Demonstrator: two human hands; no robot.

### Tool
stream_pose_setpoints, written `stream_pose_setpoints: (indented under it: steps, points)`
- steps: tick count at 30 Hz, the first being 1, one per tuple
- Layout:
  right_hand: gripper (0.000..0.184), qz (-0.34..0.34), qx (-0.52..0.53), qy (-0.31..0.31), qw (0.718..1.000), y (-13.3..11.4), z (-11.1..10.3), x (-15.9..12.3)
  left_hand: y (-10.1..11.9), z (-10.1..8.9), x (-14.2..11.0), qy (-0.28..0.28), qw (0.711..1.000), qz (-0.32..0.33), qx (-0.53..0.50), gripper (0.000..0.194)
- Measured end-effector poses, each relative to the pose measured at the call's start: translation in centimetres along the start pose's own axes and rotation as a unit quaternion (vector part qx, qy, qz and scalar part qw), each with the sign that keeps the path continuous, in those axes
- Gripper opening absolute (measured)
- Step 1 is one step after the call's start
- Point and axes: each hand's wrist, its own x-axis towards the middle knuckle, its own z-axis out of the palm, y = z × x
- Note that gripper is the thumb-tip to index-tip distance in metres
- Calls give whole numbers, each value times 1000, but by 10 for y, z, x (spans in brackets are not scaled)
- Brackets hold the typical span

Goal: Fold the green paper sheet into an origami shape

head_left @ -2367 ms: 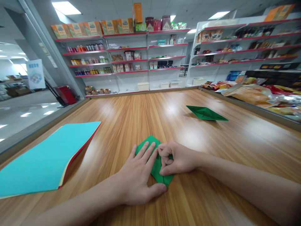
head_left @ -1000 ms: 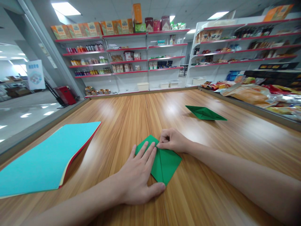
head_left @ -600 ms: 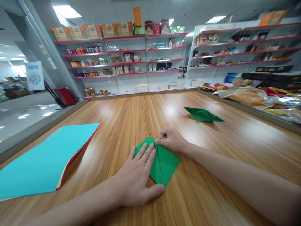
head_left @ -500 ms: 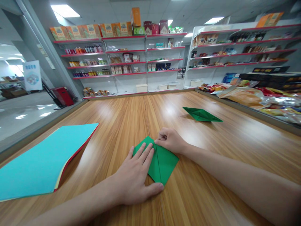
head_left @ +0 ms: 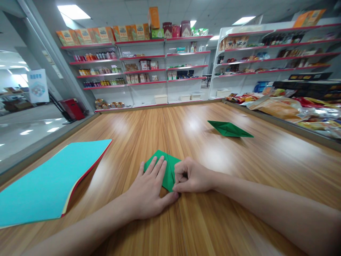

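Observation:
A folded sheet of green paper lies on the wooden table in front of me, with a crease running down it. My left hand rests flat on its left side, fingers spread and thumb stretched towards the near corner. Curled closed, my right hand grips or presses the paper's right edge by the near corner, its thumb tip beside my left thumb. Its fingers cover part of that edge. Farther off to the right sits a second folded green paper piece, touched by neither hand.
Sheets of coloured paper, turquoise on top, lie on the left of the wooden table. Packaged goods are piled beyond the right edge. Stocked shelves stand behind the table.
My right hand has moved from the paper's far edge down towards its near corner. The green paper and my left hand have shifted slightly left and away from me.

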Motion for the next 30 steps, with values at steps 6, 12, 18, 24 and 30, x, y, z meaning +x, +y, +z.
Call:
stream_pose_setpoints:
  steps: [6,12,18,24,30]
  points:
    - [29,-22,-40,7,999,1,0,2,0,-1,0,-2,1000,-1,2,89]
    - [32,-9,-46,24,999,7,1,8,-1,-2,-1,-5,1000,-8,-1,89]
    - [32,2,-72,47,996,8,1,13,1,-4,-5,-7,1000,-11,-1,90]
    - [33,11,-128,72,989,11,-3,15,3,-6,-6,-8,1000,-8,0,91]
    - [35,28,-160,101,982,18,-5,15,5,-4,-3,-10,1000,-10,4,92]
